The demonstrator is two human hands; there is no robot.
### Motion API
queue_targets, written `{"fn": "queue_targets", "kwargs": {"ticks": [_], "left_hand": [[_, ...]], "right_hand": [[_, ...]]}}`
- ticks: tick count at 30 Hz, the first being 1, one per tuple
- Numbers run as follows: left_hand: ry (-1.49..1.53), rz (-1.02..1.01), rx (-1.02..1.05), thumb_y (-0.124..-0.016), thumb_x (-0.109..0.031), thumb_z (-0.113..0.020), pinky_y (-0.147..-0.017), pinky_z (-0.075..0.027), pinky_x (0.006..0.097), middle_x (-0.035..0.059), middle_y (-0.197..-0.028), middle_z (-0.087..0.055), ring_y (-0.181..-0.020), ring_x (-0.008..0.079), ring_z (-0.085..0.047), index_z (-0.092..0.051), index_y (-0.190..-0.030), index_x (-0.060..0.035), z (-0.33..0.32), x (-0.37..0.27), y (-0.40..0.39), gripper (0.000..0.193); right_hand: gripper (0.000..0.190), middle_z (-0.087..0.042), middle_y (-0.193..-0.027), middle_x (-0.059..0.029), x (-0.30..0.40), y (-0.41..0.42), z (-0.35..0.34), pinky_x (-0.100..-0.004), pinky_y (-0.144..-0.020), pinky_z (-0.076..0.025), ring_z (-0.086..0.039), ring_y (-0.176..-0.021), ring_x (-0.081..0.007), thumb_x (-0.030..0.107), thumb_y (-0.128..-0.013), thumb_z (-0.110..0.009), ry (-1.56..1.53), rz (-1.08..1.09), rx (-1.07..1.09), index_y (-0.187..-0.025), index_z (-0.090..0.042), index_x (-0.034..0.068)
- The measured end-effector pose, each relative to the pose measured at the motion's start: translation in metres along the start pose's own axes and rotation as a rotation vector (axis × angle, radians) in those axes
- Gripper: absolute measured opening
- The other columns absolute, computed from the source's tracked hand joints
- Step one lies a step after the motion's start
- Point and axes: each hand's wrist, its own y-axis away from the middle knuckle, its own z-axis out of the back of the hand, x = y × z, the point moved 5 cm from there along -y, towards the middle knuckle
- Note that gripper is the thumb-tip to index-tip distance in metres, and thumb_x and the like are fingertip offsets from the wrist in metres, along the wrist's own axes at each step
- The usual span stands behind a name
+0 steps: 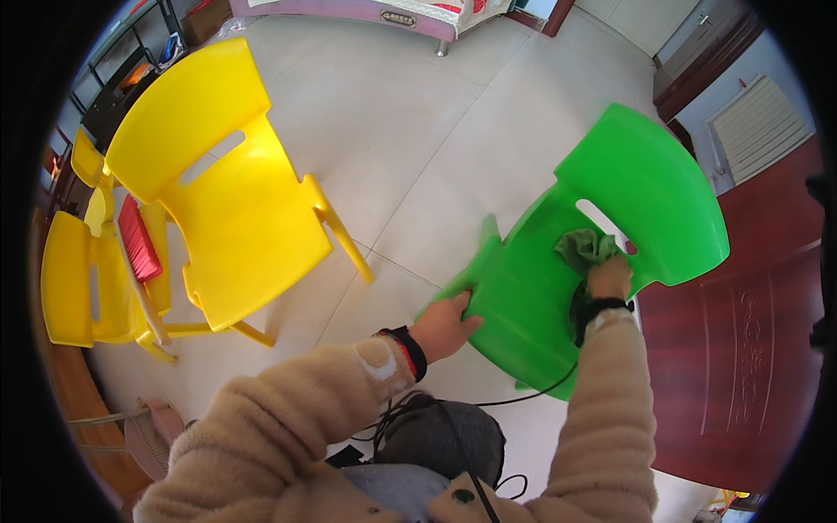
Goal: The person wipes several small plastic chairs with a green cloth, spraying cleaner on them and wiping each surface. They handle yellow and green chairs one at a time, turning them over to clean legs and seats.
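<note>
A green plastic chair point(529, 294) stands in front of me, a little to the right. My left hand point(448, 323) grips the near left edge of its seat, thumb on top. In my right hand point(610, 278) is a crumpled dark green cloth point(585, 248), pressed against the chair where the seat meets the backrest, just below the handle slot. Part of the cloth hangs down beside the wrist. Both wrists wear black bands, and a black cable runs across the front of the seat.
A large yellow plastic chair point(242, 229) stands at left, near smaller yellow chairs point(65, 281) and a brush with red bristles point(138, 242). A dark red wooden panel point(732, 327) is close at right. Behind are a bed point(346, 14) and a radiator point(758, 127). A pink dustpan point(153, 435) lies lower left.
</note>
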Motion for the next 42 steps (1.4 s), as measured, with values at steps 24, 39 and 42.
{"fn": "queue_targets", "kwargs": {"ticks": [24,39,42], "left_hand": [[0.12,-0.056,0.002,-0.092,-0.021,-0.058,-0.058,-0.05,0.0302,0.007,-0.078,-0.063,-0.062,0.0132,-0.059,-0.057,-0.118,-0.001,-0.008,0.006,-0.005,0.034],[0.098,0.042,-0.029,-0.093,-0.026,-0.058,-0.061,-0.049,0.028,0.006,-0.079,-0.062,-0.063,0.0121,-0.057,-0.039,-0.14,-0.0022,-0.013,0.013,-0.001,0.057],[0.105,0.019,-0.039,-0.094,-0.026,-0.057,-0.061,-0.049,0.0277,0.0058,-0.079,-0.062,-0.064,0.0119,-0.057,-0.038,-0.141,-0.0024,-0.015,0.016,-0.001,0.056]], "right_hand": [[0.039,-0.056,-0.114,-0.0146,0.135,0.12,0.003,-0.0455,-0.088,-0.045,-0.053,-0.101,-0.0386,0.01,-0.061,-0.073,-0.549,1.164,0.22,-0.099,-0.064,0.011],[0.026,-0.05,-0.115,-0.0237,0.044,0.064,-0.012,-0.0496,-0.088,-0.045,-0.052,-0.102,-0.0435,0.008,-0.082,-0.056,-0.16,0.664,0.072,-0.108,-0.056,0.006],[0.019,-0.051,-0.111,-0.0213,-0.009,0.022,0.018,-0.0473,-0.085,-0.048,-0.053,-0.1,-0.0394,0.009,-0.085,-0.054,0.066,0.391,-0.25,-0.103,-0.058,0.005]]}}
